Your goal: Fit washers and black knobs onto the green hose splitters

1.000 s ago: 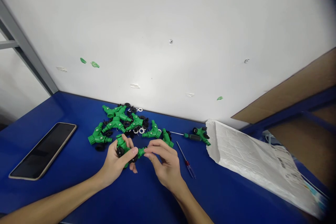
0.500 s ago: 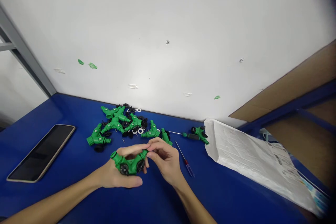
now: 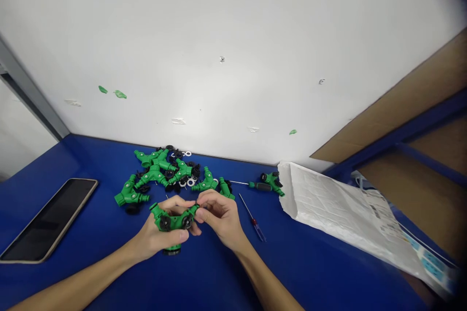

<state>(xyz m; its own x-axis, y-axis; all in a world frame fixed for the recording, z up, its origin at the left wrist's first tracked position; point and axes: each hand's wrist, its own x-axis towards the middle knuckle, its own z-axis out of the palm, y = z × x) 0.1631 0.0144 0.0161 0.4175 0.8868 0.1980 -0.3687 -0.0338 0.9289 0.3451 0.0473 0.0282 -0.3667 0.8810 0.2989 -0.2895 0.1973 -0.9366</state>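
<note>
My left hand (image 3: 153, 235) is wrapped round a green Y-shaped hose splitter (image 3: 174, 223) with two black valve knobs facing up. Its wide black-rimmed end pokes out below my left thumb, and one outlet points up and left with a dark ring at its tip. At the other outlet, my right hand (image 3: 221, 216) pinches the tip between thumb and fingers. Something dark shows there; whether a small ring is between the fingertips, I cannot tell. Just beyond both hands lie several more green splitters (image 3: 131, 194), some with black knobs.
Among the splitters are white washers (image 3: 188, 154) and loose black parts. To the right lie a green-and-black screwdriver (image 3: 262, 186), a red-handled screwdriver (image 3: 257, 228), one more splitter (image 3: 272, 181) and a white plastic mailer (image 3: 339, 214). A phone (image 3: 51, 218) rests at left. A white wall (image 3: 219, 19) stands behind.
The view has shifted slightly. The splitter has tilted in my left hand, so its wide lower end now shows under my thumb. My right fingers stay at the same outlet tip.
</note>
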